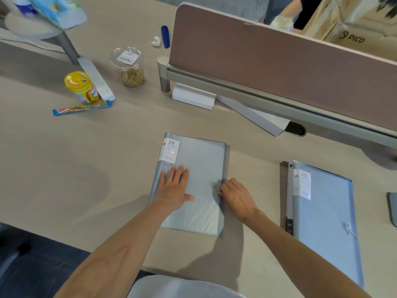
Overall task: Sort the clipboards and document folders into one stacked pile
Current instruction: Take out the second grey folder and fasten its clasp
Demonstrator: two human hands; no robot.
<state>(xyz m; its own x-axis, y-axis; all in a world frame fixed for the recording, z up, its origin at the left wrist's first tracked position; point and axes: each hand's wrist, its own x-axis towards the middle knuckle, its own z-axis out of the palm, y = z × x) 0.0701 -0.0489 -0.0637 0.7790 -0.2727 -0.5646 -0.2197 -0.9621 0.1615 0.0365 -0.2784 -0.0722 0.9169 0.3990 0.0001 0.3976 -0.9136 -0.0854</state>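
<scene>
Both forearms reach out from the near desk edge; my left hand (175,186) lies flat, fingers spread wide, pressing the grey-blue 20-pocket folder (193,168) down on the desk (64,168). My right hand (235,195) is curled narrow at the folder's right edge, fingertips pinched at the small metal clasp (214,184); whether it actually grips the clasp or its string I cannot tell. Judgement: I am fastening or checking the closure before anything gets stacked. Second blue folder (326,222) sits well apart to my right, lying on what looks like a darker board or second folder whose edge shows along its left side, so one small pile may exist already. The folder under my hands is single, not yet joined to that. Task looks early to midway: two groups left to merge into one. Room: bare desk between the two folders, enough to slide one across; wide open desk to my left. Right folder's near corner runs close to the desk edge, mind that. A dark object (392,208) sits at the far right margin, cut off. Farther back: flat grey card sleeve (253,117) and white box (193,96) under the partition rail, then the partition screen (279,67). Far left: snack bar (81,108), yellow cup (82,88), power strip (96,79), clear jar (129,67), all clear of my path
</scene>
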